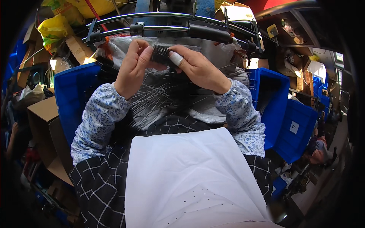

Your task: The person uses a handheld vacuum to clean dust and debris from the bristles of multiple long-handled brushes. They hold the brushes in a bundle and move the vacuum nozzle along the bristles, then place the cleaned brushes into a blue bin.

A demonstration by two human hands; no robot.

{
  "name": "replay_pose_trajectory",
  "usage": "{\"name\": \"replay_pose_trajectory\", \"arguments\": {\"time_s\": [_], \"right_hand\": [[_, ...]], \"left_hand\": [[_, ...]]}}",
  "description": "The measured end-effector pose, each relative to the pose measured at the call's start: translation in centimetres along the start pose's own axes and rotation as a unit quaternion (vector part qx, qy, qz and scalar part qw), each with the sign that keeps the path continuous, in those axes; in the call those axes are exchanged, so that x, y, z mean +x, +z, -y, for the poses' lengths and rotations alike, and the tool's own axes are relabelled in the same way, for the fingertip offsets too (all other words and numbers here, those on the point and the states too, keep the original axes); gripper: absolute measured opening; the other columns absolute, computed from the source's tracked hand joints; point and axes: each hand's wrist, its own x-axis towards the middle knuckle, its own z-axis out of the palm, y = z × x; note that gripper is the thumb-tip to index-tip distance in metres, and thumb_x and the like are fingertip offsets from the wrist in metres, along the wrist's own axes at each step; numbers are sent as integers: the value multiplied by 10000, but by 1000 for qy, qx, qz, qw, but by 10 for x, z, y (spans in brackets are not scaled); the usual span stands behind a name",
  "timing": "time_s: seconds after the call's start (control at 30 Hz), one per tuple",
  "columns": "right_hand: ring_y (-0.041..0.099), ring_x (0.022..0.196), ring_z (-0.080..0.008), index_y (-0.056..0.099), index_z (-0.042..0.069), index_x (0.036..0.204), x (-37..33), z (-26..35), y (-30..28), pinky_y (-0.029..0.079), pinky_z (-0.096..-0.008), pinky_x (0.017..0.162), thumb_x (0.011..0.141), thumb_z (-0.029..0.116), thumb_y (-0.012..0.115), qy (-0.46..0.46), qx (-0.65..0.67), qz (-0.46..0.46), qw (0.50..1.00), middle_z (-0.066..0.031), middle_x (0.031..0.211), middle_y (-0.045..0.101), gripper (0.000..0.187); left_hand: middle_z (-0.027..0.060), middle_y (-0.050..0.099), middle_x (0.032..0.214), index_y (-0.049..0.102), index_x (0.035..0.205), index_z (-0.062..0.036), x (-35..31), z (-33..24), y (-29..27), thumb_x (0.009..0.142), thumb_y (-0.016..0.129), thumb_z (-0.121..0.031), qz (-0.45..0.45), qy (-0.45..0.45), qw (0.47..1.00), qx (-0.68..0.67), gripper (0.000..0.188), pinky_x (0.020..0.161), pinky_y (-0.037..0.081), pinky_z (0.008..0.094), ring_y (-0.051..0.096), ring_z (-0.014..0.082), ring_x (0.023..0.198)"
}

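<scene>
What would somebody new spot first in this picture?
Probably the big white cloth, filling the lower middle. Above it, the left hand and right hand hold a dark, ridged piece between them. Bright blue bins stand out on both sides, and a yellow bag glows at upper left.

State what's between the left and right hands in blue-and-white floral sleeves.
The head view shows a black, ridged piece between the left hand and right hand, touching both.

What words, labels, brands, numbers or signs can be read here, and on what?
White label on the blue bin at right: one dark character, which I won't copy out.
Carton at top, right of centre: marks too small to read.
Black bristly piece: no text visible.
</scene>
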Motion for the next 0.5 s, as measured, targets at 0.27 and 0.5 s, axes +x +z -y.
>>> {"name": "replay_pose_trajectory", "arguments": {"time_s": [0.27, 0.5], "right_hand": [[545, 797, -259, 579, 135, 1044, 72, -101, -98, 421, -387, 724, 828, 267, 482, -3, -481, -405, 778, -82, 831, 617, 271], [538, 801, -276, 612, 145, 913, 84, -88, -102, 407, -396, 726, 759, 205, 530, 2, -442, -429, 788, -84, 798, 595, 184]], "left_hand": [[66, 557, 834, 468, 980, -14, -39, 45, -198, 900, 397, -271, -144, -211, 880, 400, 279, 606, 427, 221, 527, 104, 681], [46, 553, 787, 518, 977, 2, -28, 95, -219, 861, 478, -291, -163, -225, 906, 319, 317, 574, 412, 234, 534, 115, 632]]}}
